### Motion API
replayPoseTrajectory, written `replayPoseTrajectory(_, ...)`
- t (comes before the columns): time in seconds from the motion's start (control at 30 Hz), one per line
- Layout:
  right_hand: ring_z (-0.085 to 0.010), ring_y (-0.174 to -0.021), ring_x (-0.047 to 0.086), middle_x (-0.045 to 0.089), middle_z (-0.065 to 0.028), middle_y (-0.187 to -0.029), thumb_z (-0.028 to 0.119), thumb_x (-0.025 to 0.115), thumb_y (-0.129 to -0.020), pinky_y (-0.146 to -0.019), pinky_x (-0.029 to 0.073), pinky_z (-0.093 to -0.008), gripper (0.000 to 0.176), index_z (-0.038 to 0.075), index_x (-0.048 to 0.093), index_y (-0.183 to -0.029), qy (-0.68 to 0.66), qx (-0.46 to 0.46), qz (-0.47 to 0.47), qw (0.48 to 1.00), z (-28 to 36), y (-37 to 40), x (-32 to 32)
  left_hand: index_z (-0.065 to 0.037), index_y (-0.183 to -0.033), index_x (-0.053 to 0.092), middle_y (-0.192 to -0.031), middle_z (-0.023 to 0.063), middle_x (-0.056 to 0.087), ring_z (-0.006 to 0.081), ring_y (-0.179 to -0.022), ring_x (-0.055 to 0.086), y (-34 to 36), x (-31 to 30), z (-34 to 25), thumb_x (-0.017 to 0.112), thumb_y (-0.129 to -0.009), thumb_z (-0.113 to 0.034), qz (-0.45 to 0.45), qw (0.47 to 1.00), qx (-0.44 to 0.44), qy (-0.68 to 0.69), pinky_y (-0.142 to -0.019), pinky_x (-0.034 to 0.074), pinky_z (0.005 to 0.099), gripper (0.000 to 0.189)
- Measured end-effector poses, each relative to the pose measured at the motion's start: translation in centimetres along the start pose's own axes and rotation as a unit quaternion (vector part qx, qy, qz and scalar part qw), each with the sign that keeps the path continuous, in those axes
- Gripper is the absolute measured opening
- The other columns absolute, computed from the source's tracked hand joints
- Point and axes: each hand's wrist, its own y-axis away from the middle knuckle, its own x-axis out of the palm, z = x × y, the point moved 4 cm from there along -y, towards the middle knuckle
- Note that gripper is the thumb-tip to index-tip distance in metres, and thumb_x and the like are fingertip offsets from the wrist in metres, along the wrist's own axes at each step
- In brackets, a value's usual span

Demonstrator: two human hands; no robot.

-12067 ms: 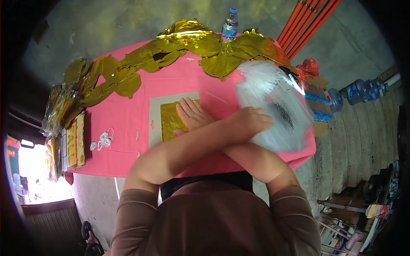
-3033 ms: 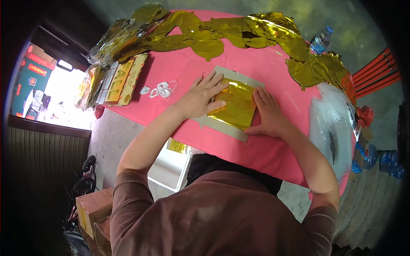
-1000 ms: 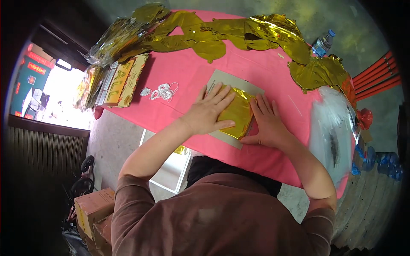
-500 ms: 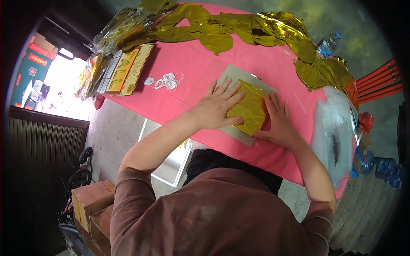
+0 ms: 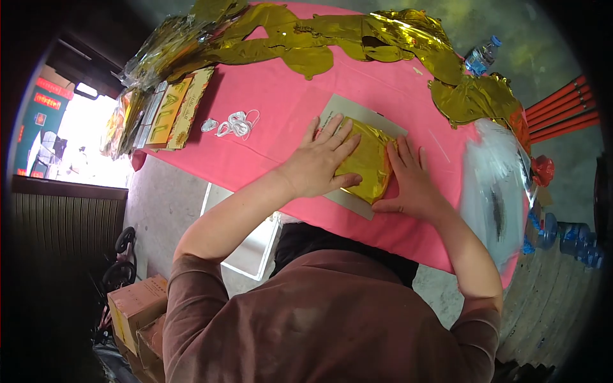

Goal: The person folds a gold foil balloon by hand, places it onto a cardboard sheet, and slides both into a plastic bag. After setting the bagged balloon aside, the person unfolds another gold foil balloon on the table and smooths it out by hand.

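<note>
A folded gold foil balloon (image 5: pixel 366 159) lies on a grey card (image 5: pixel 352 203) at the near part of the pink-covered table (image 5: pixel 268 153). My left hand (image 5: pixel 321 159) rests with spread fingers on the foil's left side and the card. At the right edge of the foil, my right hand (image 5: pixel 412 182) touches it with fingers apart. Neither hand is closed round anything. The undersides of both palms are hidden.
Flat gold foil balloons (image 5: pixel 306 51) line the far edge. A printed card stack (image 5: pixel 185 108) and white string (image 5: pixel 236 124) lie left. Clear plastic bags (image 5: pixel 495 191) hang over the right edge. A water bottle (image 5: pixel 483 56) stands beyond; cardboard boxes (image 5: pixel 137 300) sit lower left.
My right hand has shifted slightly down and away from the foil's middle, showing more of its right side. My left hand stays on the foil. The whole view has shifted a little.
</note>
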Motion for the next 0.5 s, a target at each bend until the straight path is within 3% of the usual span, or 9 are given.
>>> replayPoseTrajectory(0.1, -0.037, -0.143, -0.001, 0.005, -0.0273, -0.152, 0.053, 0.08, -0.057, -0.115, 0.002, -0.0497, 0.126, -0.004, 0.011, -0.146, -0.01, -0.018, -0.017, 1.0, -0.2, -0.1, 0.3, -0.003, -0.142, 0.031, -0.149, 0.0196, 0.026, 0.0337, -0.143, 0.011, -0.1, -0.1, -0.3, 0.045, -0.088, -0.059, 0.003, 1.0, -0.002, 0.004, -0.113, 0.004, 0.0539, 0.079)
replayPoseTrajectory(0.17, -0.038, -0.143, 0.0, 0.006, -0.0275, -0.152, 0.053, 0.08, -0.057, -0.115, 0.003, -0.0497, 0.126, -0.005, 0.011, -0.145, -0.018, -0.031, -0.029, 0.999, -0.2, -0.3, 0.5, -0.003, -0.143, 0.03, -0.15, 0.0189, 0.025, 0.0319, -0.143, 0.012, -0.2, 0.0, -0.7, 0.052, -0.086, -0.054, 0.013, 1.0, 0.0, 0.003, -0.114, 0.006, 0.0526, 0.079)
replayPoseTrajectory(0.5, -0.0401, -0.142, 0.002, 0.007, -0.0294, -0.151, 0.052, 0.08, -0.058, -0.115, 0.007, -0.0469, 0.125, -0.007, 0.012, -0.144, -0.048, -0.054, -0.041, 0.997, 0.4, -1.9, 0.7, -0.002, -0.142, 0.03, -0.149, 0.019, 0.026, 0.0327, -0.142, 0.015, -0.4, -0.2, -0.6, 0.053, -0.086, -0.053, 0.016, 1.0, -0.001, -0.007, -0.113, 0.008, 0.0527, 0.079)
